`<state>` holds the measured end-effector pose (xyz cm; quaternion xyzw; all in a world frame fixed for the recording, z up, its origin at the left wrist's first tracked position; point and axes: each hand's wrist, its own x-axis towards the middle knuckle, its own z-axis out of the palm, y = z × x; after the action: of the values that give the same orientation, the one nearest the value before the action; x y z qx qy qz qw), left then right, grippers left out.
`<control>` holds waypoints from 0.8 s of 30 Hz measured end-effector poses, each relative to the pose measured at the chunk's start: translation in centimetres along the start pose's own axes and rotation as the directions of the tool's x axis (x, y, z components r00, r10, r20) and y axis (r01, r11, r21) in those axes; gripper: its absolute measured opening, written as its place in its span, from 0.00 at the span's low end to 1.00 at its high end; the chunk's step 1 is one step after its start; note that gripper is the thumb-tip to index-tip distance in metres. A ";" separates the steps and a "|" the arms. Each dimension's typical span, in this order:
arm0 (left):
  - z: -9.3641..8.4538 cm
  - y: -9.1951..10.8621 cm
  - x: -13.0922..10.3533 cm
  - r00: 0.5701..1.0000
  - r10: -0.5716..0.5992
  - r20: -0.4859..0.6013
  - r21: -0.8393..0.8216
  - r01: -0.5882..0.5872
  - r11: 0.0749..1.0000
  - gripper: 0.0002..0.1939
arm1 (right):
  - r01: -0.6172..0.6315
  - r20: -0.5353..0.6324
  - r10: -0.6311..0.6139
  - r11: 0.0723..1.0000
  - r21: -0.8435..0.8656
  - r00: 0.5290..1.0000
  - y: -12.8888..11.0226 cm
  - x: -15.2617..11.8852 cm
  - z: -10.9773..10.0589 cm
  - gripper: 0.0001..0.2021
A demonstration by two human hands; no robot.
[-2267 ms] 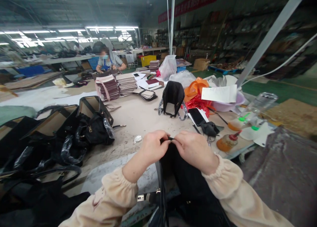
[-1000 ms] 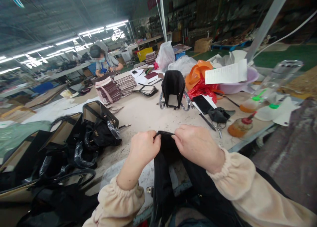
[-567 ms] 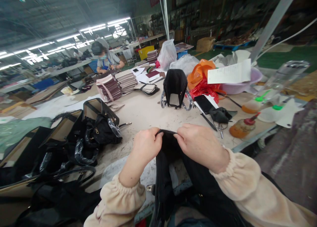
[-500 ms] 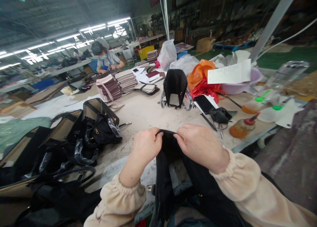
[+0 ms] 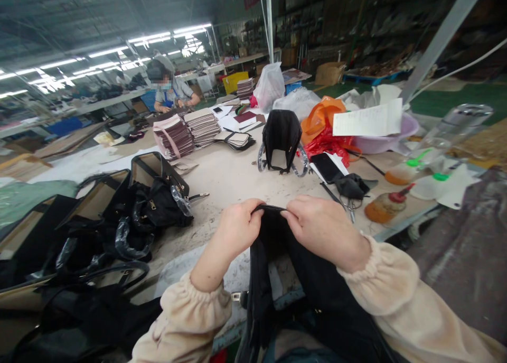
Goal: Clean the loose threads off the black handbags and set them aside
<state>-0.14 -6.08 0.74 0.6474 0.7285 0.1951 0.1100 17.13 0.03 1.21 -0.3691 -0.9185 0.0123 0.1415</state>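
A black bag piece, open in the middle, hangs at the table's near edge in front of me. My left hand pinches its top edge between thumb and fingers. A short way to the right, my right hand grips the same edge, so a strip of dark rim spans the gap between my thumbs. A small metal fitting sticks out on the piece's left side. Its lower part runs down toward my lap, and the far ends are cut off by the frame. Beyond my hands stands a black handbag with plastic-wrapped handles.
Several black bags crowd the left side. Stacked maroon pieces lie further back, near a co-worker. On the right are a phone, a bottle of orange liquid, a purple basin and a slanted metal post.
Both hands keep their hold on the black edge and have barely moved. My view has shifted slightly, and the rim between my thumbs looks a little more arched.
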 end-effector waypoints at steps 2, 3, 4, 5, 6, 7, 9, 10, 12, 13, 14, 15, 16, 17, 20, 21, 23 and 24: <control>-0.1 0.0 0.1 1.000 0.000 -0.004 -0.028 0.000 1.000 0.11 | -0.004 -0.002 0.004 1.000 -0.002 1.000 0.2 0.0 0.1 0.13; -0.1 0.0 0.2 1.000 -0.004 -0.006 -0.044 0.003 0.999 0.11 | -0.002 -0.003 0.002 1.000 -0.002 1.000 0.2 0.0 0.1 0.13; -0.1 0.0 0.3 1.000 -0.006 -0.007 -0.062 0.005 0.998 0.10 | 0.000 -0.004 0.000 1.000 -0.001 1.000 0.3 0.0 0.2 0.13; 0.0 0.0 0.4 1.000 -0.005 -0.003 -0.085 0.005 0.996 0.10 | 0.004 -0.004 -0.004 1.000 -0.001 1.000 0.3 0.0 0.2 0.13; 0.0 -0.1 0.5 1.000 -0.001 0.007 -0.112 0.002 0.994 0.09 | 0.011 -0.004 -0.011 1.000 -0.001 1.000 0.4 0.0 0.2 0.13; 0.1 -0.1 0.7 1.000 0.006 0.020 -0.142 -0.003 0.990 0.09 | 0.019 -0.003 -0.019 1.000 -0.003 1.000 0.4 0.0 0.2 0.13; 0.2 -0.3 1.0 0.999 0.023 0.040 -0.192 -0.015 0.981 0.09 | 0.033 -0.001 -0.033 0.999 -0.009 0.999 0.5 0.1 0.2 0.13; 0.3 -0.3 1.2 0.999 0.029 0.042 -0.206 -0.020 0.978 0.09 | 0.036 -0.001 -0.036 0.999 -0.014 0.999 0.5 0.1 0.2 0.13; 0.3 -0.4 1.2 0.999 0.027 0.034 -0.209 -0.019 0.978 0.11 | 0.042 -0.002 -0.042 0.999 -0.029 0.999 0.5 0.2 0.1 0.13; 0.2 -0.4 1.2 0.999 0.021 0.030 -0.205 -0.015 0.979 0.11 | 0.047 -0.005 -0.047 0.998 -0.037 0.999 0.4 0.3 0.0 0.13; 0.2 -0.4 1.0 1.000 0.013 0.025 -0.203 -0.008 0.979 0.11 | 0.054 -0.007 -0.055 0.997 -0.047 0.998 0.4 0.5 -0.1 0.13; 0.1 -0.4 0.9 1.000 0.004 0.019 -0.202 0.000 0.979 0.11 | 0.063 -0.011 -0.064 0.996 -0.059 0.998 0.3 0.7 -0.2 0.13; 0.1 -0.4 0.7 1.000 -0.008 0.010 -0.203 0.010 0.979 0.11 | 0.072 -0.013 -0.074 0.995 -0.072 0.997 0.3 1.0 -0.3 0.13; 0.0 -0.5 0.6 1.000 -0.023 -0.002 -0.204 0.022 0.979 0.12 | 0.083 -0.015 -0.084 0.993 -0.083 0.996 0.2 1.2 -0.3 0.13; 0.0 -0.6 0.3 0.997 -0.069 -0.030 -0.194 0.062 0.979 0.12 | 0.096 -0.018 -0.098 0.991 -0.096 0.995 0.1 1.9 -0.1 0.13; 0.1 -0.7 0.3 0.996 -0.078 -0.036 -0.183 0.070 0.981 0.12 | 0.094 -0.020 -0.096 0.991 -0.094 0.995 0.2 2.1 0.0 0.13; 0.2 -0.7 0.4 0.996 -0.077 -0.042 -0.157 0.070 0.985 0.12 | 0.084 -0.025 -0.087 0.993 -0.084 0.996 0.3 2.4 0.2 0.13; 0.3 -0.6 0.4 0.996 -0.071 -0.047 -0.141 0.063 0.988 0.12 | 0.081 -0.026 -0.084 0.994 -0.079 0.996 0.5 2.4 0.3 0.13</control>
<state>-0.67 -5.67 0.28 0.6080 0.7371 0.2582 0.1427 15.70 2.02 1.44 -0.3363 -0.9305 -0.0350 0.1409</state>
